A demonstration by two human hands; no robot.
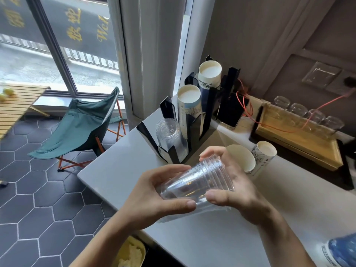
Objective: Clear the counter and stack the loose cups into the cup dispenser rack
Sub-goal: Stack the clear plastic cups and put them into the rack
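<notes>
Clear cups: nested stack, held sideways above counter, near rack. Left hand grips base end; right hand curls round rim end. Likely light, thin-walled, slippery, crushable; hold ribbed rim band, gentle squeeze.

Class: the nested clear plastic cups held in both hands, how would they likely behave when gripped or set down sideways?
The clear cup stack looks thin-walled, so probably light and easily squeezed. Its round, tapered shape would likely roll in a curve on the counter. Smooth plastic may slip.
</notes>
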